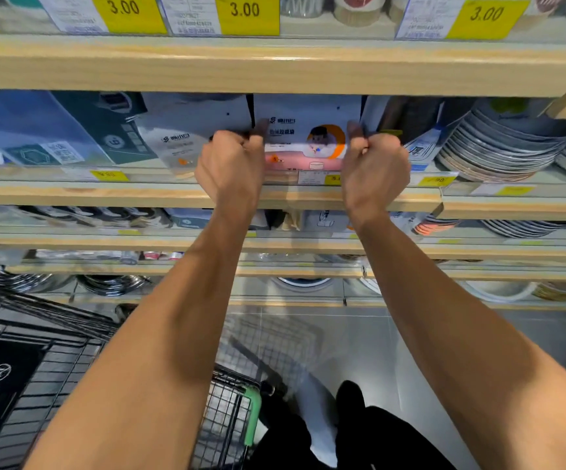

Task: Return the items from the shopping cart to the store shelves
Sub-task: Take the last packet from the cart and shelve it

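Left hand (pixel 232 157) pinches the nine-o'clock edge, right hand (pixel 374 161) the three-o'clock edge, of a flat white plastic packet with orange-and-pink print (pixel 305 137), held upright between them, face toward the camera, long axis vertical, equally near both, base just above the pale wooden shelf (pixel 139 193).

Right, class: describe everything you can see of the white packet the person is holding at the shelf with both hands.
The white packet is a flat, glossy pouch, seemingly plastic, with a small logo and dark print near the top, an orange ring around a cartoon figure, and a pink band across the bottom. It stands upright, facing outward, on the wooden shelf, beside a similar packet on its left. The left hand pinches its left edge and the right hand its right edge. Its top sits just under the shelf above.
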### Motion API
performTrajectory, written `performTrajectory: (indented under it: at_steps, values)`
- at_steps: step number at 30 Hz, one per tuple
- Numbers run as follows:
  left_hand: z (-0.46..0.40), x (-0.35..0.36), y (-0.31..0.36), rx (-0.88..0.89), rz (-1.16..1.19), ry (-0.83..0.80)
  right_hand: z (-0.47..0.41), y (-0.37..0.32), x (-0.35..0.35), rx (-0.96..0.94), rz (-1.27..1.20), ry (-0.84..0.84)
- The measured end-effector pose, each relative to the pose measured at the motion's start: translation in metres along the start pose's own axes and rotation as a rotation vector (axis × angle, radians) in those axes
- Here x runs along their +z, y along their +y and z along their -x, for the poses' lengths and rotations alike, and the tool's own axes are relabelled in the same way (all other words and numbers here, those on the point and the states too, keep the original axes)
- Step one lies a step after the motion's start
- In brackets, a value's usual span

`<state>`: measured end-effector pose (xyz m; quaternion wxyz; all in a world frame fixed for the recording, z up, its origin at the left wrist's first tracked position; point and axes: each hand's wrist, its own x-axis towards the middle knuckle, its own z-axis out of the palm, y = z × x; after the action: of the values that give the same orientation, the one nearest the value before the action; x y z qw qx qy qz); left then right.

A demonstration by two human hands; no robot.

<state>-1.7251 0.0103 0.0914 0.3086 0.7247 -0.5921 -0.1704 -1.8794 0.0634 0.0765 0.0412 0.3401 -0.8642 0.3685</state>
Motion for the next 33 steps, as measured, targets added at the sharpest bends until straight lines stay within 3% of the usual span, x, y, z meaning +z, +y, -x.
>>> performTrajectory:
  at_steps: [6,11,14,18,25,33]
  values:
    - [0.014,-0.006,-0.005,0.072,0.035,0.006,0.018,0.009,-0.003,0.061,-0.213,-0.007]
    - [0.020,-0.012,-0.018,0.088,0.127,0.066,0.044,-0.007,-0.006,-0.092,-0.338,-0.039]
    - [0.024,-0.018,-0.045,-0.042,0.285,0.187,0.062,-0.028,-0.003,-0.206,-0.376,-0.091]
    - [0.015,-0.031,-0.090,-0.065,0.557,0.415,0.080,-0.053,0.009,-0.288,-0.385,-0.165]
    - [-0.030,-0.050,-0.113,0.124,0.424,0.048,0.092,-0.084,0.021,-0.256,-0.409,-0.114]
    - [-0.059,-0.065,-0.110,0.179,0.350,-0.085,0.079,-0.097,0.029,-0.346,-0.327,-0.121]
